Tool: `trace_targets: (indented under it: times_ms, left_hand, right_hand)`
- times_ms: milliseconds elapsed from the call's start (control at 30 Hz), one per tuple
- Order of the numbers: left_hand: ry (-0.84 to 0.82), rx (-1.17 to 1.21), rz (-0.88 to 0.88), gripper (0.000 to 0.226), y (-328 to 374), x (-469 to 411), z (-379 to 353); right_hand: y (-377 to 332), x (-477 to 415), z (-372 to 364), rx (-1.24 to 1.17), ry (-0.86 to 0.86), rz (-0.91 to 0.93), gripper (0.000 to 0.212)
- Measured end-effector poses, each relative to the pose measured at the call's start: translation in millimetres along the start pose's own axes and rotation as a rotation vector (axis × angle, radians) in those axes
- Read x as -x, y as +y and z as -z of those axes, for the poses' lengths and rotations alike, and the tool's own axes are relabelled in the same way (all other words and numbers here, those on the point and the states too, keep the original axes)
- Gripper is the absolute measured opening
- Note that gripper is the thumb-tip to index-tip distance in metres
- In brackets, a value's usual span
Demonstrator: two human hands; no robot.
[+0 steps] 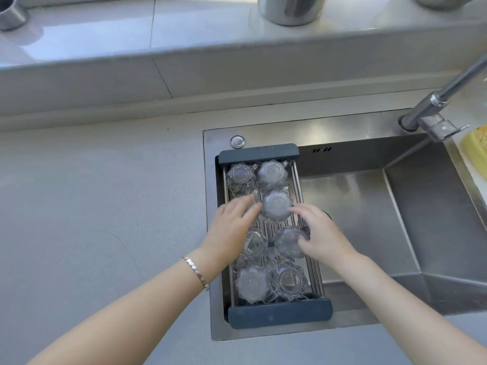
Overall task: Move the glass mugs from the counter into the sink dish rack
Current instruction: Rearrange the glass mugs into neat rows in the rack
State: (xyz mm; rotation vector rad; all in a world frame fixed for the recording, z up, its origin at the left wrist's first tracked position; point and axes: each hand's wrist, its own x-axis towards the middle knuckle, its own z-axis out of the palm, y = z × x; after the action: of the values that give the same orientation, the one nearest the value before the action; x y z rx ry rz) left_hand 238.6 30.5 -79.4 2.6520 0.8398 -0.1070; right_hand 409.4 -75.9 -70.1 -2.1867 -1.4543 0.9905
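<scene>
**A:** Head view is all we get, so here goes. The dish rack (275,316) sits across the left end of the sink (434,206), and I count about seven glass mugs in it, all upside down, bottoms up. Nothing left on the table (92,206) that I can see.

**B:** So which one are the hands on?

**A:** The middle mug (276,208), third from the back. It sits dead between the two hands: left hand (229,227) just to its left, fingers stretched out flat toward it, right hand (320,238) just to its right and a bit nearer the body. Neither grip is closed round it. The left is clearly loose and spread; the right is curled, fingertips near the mug's rim, and it partly covers the mug below (288,242).

**B:** Touching?

**A:** Left fingertips are blurred, so maybe brushing it, can't swear to it. Both hands are about equally close, so either could nudge it.
</scene>
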Motion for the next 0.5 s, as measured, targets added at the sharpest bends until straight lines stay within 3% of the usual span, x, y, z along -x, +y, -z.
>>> trace_targets:
  times_ms: [67, 133, 300, 500]
  left_hand:
    - [-0.024, -0.122, -0.244, 0.079, -5, 11, -7]
    - [-0.156, -0.214, -0.383, 0.079, -3, 20, -8]
    - [-0.471, -0.491, -0.410, 0.068, 9, 9, -1]
    - [-0.445, -0.665, -0.545, 0.043, 18, -7, 11]
  right_hand:
    - [2, 10, -2, 0.232, -0.228, 0.120, 0.071]
    - [3, 12, -11, 0.464, -0.348, 0.160, 0.078]
    - [-4, 6, -13, 0.564, -0.298, 0.186, 0.067]
    - [-16, 36, 13, 0.497, -0.083, 0.146, 0.061]
